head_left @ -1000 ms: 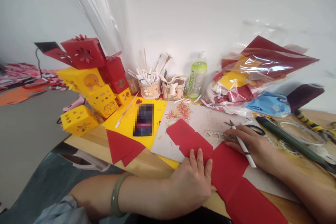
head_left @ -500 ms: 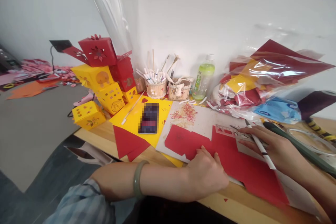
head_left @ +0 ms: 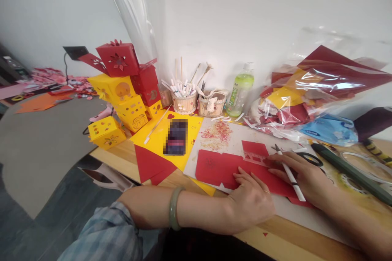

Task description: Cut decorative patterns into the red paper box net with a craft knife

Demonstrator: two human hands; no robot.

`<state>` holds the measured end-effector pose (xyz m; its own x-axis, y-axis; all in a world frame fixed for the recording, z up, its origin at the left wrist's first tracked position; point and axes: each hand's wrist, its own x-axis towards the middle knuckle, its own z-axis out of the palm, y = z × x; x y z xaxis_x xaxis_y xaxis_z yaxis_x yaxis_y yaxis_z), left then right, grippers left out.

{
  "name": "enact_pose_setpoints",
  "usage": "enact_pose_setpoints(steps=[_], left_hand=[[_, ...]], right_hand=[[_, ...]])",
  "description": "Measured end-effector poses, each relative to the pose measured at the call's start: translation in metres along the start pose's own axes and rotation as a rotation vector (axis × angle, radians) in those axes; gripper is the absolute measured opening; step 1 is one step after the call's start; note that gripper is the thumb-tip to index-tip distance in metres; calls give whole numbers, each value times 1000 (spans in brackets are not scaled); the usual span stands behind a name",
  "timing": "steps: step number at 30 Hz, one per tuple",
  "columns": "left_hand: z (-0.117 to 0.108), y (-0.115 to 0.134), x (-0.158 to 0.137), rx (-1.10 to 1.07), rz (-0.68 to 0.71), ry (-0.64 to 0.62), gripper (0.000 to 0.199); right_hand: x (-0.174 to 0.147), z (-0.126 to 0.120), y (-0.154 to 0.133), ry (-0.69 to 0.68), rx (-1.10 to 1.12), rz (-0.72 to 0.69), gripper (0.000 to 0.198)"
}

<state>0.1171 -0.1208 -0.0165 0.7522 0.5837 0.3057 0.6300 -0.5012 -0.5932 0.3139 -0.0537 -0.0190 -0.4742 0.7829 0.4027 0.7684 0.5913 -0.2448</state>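
A cut piece of red card (head_left: 222,169) with notched edges lies on a pale board (head_left: 202,138). My left hand (head_left: 252,202) rests on its near edge, fingers stretched out over the surface. My right hand (head_left: 309,175) grips a white marker pen (head_left: 289,175) with a black band, lying slantwise under the fingers. Its fingertips are at the right end of a clear stencil (head_left: 255,157) with cut-out shapes, which lies over the red card. Just beyond that hand are scissors (head_left: 309,158), partly covered by it.
A phone (head_left: 176,138) lies on yellow paper (head_left: 153,147) to the left. Stacked paper boxes (head_left: 131,110) stand behind. Pen baskets (head_left: 185,104) and a green bottle (head_left: 241,89) line the wall. A dark green-handled tool (head_left: 346,169) and a tissue pack (head_left: 329,130) lie right.
The red card has turned and shifted, its right part now farther from me. The stencil and my right hand with the marker pen have moved left. My left hand's fingers have straightened out.
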Motion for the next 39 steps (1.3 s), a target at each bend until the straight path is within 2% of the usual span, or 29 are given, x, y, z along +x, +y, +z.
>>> enact_pose_setpoints(steps=[7, 15, 39], left_hand=[[-4, -3, -1, 7, 20, 18, 28], [-5, -8, -3, 9, 87, 44, 27], [2, -3, -3, 20, 65, 105, 28]], right_hand=[[-2, 3, -9, 77, -23, -37, 29], [-3, 5, -15, 96, -33, -96, 23], [-5, 3, -17, 121, -93, -105, 24]])
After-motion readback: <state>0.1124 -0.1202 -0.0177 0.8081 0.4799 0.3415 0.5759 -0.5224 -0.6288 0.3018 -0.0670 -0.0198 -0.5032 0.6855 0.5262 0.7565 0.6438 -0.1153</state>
